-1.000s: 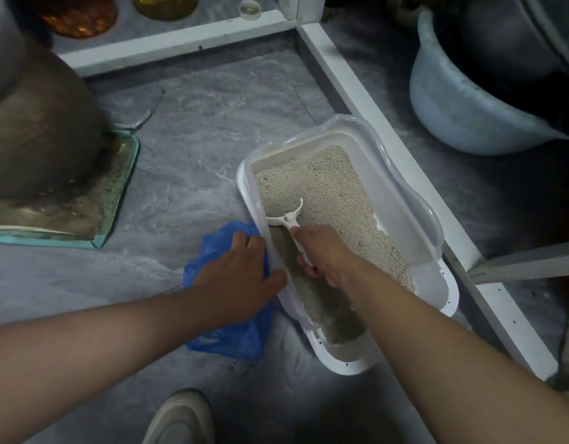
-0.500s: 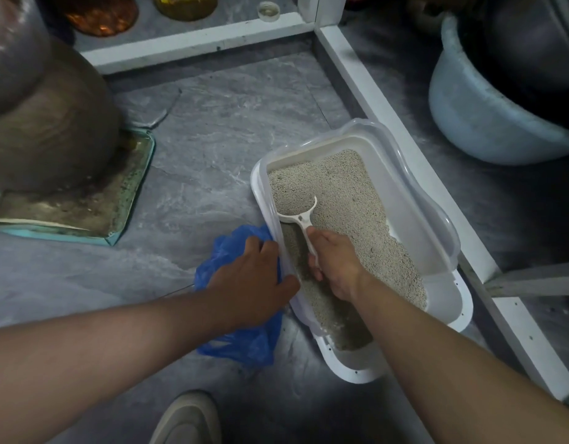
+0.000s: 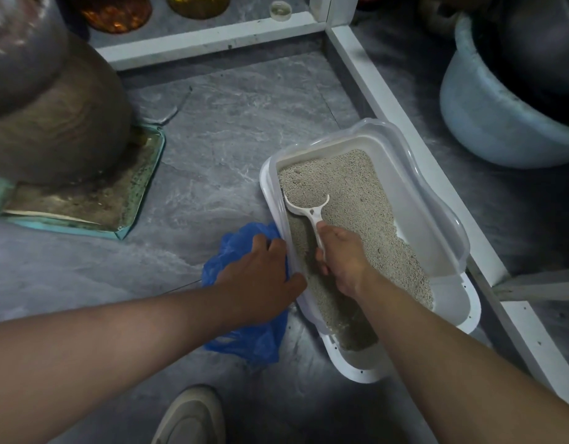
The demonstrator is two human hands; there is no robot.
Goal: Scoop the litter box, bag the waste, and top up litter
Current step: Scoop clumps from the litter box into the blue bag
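Observation:
A white litter box (image 3: 433, 219) with a clear rim stands on the grey floor, filled with beige litter (image 3: 357, 193). My right hand (image 3: 344, 261) grips the handle of a white scoop (image 3: 308, 208), whose head lies in the litter near the box's left wall. My left hand (image 3: 260, 280) holds the box's left rim, thumb over the edge, and rests on a crumpled blue plastic bag (image 3: 244, 341) lying on the floor beside the box.
A large brown pot (image 3: 52, 116) sits on a teal tray (image 3: 139, 200) at the left. White frame bars (image 3: 389, 100) run behind and to the right of the box. A pale blue basin (image 3: 494, 123) stands at the right. My shoe (image 3: 190, 415) shows at the bottom.
The scoop has slid farther into the litter, away from me along the left wall. My left hand stays on the rim and bag. The view shifted slightly.

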